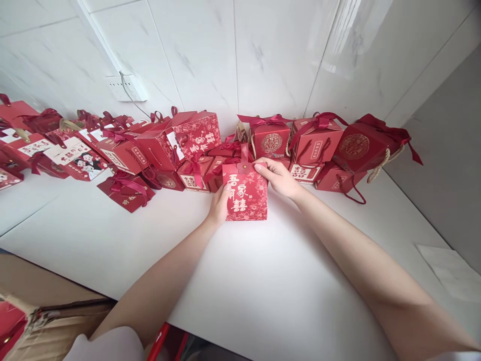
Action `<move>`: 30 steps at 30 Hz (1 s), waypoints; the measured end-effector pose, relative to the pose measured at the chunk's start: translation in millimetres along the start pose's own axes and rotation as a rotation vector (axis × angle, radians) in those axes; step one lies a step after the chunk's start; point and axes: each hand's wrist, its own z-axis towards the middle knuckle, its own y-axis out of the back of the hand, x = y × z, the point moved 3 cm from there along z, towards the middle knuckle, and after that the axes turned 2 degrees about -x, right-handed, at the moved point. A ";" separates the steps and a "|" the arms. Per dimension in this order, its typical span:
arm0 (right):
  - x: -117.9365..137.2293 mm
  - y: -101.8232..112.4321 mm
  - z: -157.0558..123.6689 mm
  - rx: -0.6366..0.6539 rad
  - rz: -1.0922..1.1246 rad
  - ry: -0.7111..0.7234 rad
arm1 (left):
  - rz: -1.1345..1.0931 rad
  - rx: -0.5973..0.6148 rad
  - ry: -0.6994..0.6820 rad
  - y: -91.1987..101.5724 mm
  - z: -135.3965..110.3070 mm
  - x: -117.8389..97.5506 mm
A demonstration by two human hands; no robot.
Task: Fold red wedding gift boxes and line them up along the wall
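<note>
A red gift box point(246, 193) with white characters and a pale floral print is held upright over the white table, its front toward me. A ribbon loop point(245, 154) rises from the flower-shaped flap at its top. My left hand point(220, 204) grips the box by its left side, fingers partly hidden behind it. At the upper right corner, my right hand point(276, 176) pinches the box's top edge, with the thumb in front. Directly behind stand more red boxes, among them a square one with a round gold emblem point(271, 143).
Several red gift boxes with ribbons point(128, 153) are piled along the tiled wall point(195, 55). One dark red box point(126, 193) lies forward of the left pile. A cardboard carton point(56, 331) sits at lower left, and a white sheet point(449, 271) lies at right. A socket point(126, 88) is on the wall.
</note>
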 end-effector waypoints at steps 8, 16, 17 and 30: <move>1.1 1.6 -0.1 0.001 -0.004 -0.007 | -0.008 0.005 0.032 -0.8 1.1 -0.8; 1.0 3.6 0.7 0.008 -0.002 -0.007 | 0.004 0.083 0.026 -2.3 -0.7 -0.5; 1.1 3.8 0.8 0.005 -0.001 -0.009 | 0.004 0.087 0.021 -2.2 -0.8 -0.5; 0.0 4.8 0.8 0.003 0.006 -0.020 | -0.060 0.048 0.051 0.2 2.5 9.4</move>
